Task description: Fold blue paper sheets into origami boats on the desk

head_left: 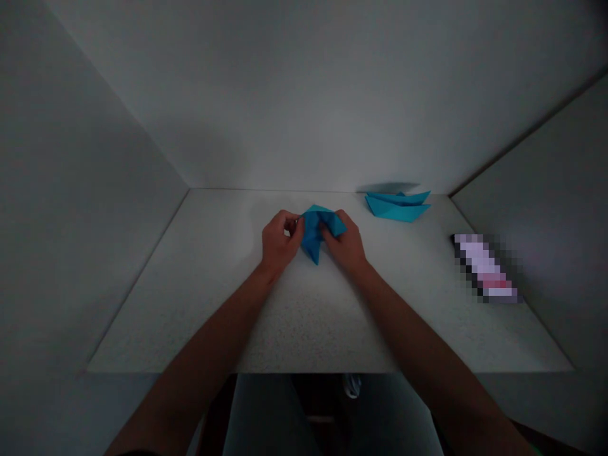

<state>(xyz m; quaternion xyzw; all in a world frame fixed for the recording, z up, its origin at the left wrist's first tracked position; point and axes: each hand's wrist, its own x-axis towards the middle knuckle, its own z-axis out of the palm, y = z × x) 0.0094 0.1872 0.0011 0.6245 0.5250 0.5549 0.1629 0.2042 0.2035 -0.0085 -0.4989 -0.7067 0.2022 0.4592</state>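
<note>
Between my two hands is a blue folded paper (312,235), its lower tip pointing down toward me. My left hand (281,239) pinches its left edge between thumb and fingers. On the other side, my right hand (346,244) grips the right part, with the thumb pressed against the paper's inner fold and the fingers behind it, partly hidden. Both hands are just above the middle of the speckled white tabletop (304,329). A finished-looking blue paper boat (396,208) rests farther back to the right, apart from my hands.
A blurred-out phone-like device (487,269) lies on the right side of the tabletop. Pale walls enclose the surface: a back wall (304,95), a left wall (95,190) and a right wall (546,190). The front edge runs above my legs.
</note>
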